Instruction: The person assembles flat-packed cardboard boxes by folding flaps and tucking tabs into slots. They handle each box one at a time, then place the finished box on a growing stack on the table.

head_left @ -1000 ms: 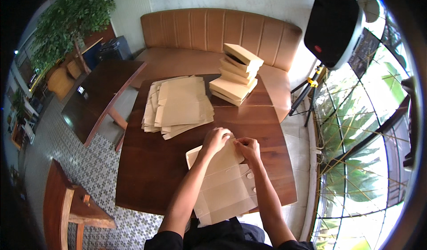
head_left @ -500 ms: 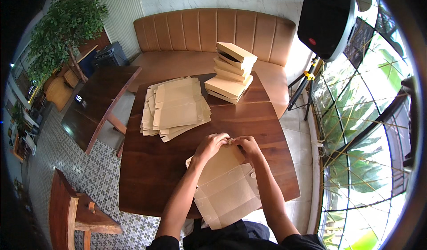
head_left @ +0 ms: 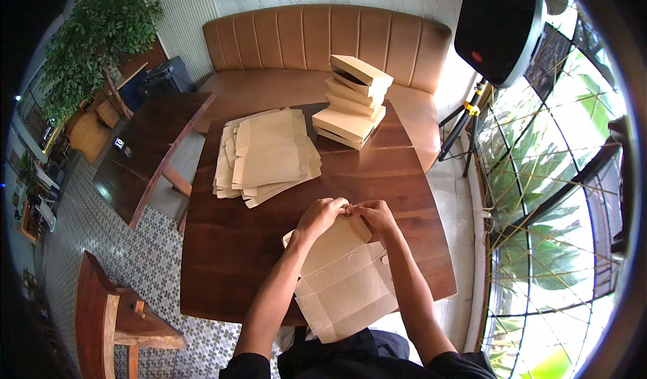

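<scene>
Left hand [head_left: 322, 217] and right hand [head_left: 379, 217] mid-frame, fingertips bunched together, pinching the far edge of the part-folded cardboard box [head_left: 347, 281] (lower center, overhanging wooden table [head_left: 229, 264]). Flat blanks [head_left: 273, 153] left of center; box stack [head_left: 347, 119] upper center.

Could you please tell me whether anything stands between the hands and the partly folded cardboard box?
Nothing visible does: the left hand and right hand meet at the far edge of the partly folded box. The flat cardboard stack and box pile lie beyond both hands.
</scene>
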Demonstrator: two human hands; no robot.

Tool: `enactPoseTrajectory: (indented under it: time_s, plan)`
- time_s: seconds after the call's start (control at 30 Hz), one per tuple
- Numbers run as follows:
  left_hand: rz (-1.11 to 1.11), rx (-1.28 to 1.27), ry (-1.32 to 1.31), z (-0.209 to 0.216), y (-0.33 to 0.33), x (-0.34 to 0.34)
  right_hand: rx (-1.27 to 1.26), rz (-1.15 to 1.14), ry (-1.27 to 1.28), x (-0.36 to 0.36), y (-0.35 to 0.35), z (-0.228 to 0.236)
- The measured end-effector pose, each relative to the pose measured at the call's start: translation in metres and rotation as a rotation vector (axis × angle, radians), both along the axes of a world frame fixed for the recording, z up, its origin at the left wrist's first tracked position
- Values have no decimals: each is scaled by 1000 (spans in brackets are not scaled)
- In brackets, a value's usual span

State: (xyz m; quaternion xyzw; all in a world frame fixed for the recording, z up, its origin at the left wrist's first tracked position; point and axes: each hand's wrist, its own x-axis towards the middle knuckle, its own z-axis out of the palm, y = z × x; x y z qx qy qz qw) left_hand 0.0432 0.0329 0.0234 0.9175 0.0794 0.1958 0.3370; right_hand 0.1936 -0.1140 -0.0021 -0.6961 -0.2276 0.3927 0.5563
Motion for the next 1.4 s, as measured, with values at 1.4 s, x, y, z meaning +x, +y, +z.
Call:
enactPoseTrajectory:
  time_s: [1.4]
  plan:
    - [591, -1089, 81, -4, -22, 10, -87, -178, -422, -38, 10, 11]
